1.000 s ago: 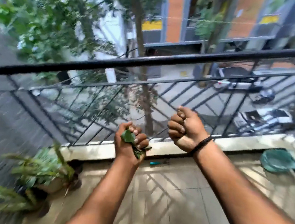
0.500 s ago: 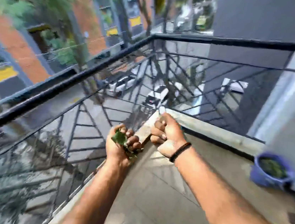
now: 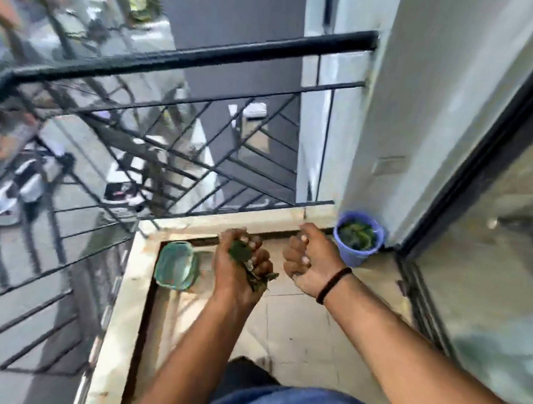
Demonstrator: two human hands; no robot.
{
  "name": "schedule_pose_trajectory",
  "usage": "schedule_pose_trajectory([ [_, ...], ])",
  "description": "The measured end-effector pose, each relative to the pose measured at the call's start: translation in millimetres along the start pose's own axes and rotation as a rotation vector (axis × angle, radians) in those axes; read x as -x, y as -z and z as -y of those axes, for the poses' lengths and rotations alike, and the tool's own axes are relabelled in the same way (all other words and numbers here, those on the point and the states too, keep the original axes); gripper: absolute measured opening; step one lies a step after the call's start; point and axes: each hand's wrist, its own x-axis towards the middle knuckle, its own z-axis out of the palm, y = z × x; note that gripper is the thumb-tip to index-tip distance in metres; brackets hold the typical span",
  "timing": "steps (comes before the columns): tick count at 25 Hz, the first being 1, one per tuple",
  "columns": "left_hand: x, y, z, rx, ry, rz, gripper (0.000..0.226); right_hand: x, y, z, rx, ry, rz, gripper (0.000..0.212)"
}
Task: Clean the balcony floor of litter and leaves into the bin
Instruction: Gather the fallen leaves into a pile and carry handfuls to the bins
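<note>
My left hand (image 3: pixel 239 270) grips a bunch of green leaves (image 3: pixel 241 252) with stems poking out below the fist. My right hand (image 3: pixel 310 260) is a closed fist beside it, a black band on the wrist; whether it holds anything cannot be seen. A small blue-purple bin (image 3: pixel 359 239) with green leaves inside stands on the tiled floor in the far right corner, just beyond my right hand, against the white wall.
A teal plastic tub (image 3: pixel 176 265) lies on the floor in the left corner by the ledge. The black metal railing (image 3: pixel 188 58) runs along the left and far sides above a pale stone curb (image 3: pixel 116 317). A glass sliding door (image 3: pixel 506 231) bounds the right side.
The view has swung right, from the railing and potted plants to the balcony's far corner. The bin and the teal tub are now close in front of my hands, which keep their grip.
</note>
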Motion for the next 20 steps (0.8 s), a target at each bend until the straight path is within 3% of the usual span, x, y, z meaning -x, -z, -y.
schedule_pose_trajectory([
  [6,-129.7,-59.1,18.7,-0.169,0.323,0.073,0.027,-60.5,31.1,62.1,-0.192,0.16,-0.239,0.036],
  [11,-215.8,-123.3,83.9,-0.403,0.516,0.098,0.028,-107.5,89.4,114.8,-0.43,0.28,-0.387,0.038],
  [16,-338.8,-154.8,184.6,-0.684,0.509,0.018,0.027,-219.6,169.0,166.5,-0.575,0.377,-0.648,0.042],
  [20,-450.7,-129.2,265.7,-0.799,0.508,-0.056,0.031,-326.6,248.2,188.7,-0.673,0.366,-0.926,0.039],
])
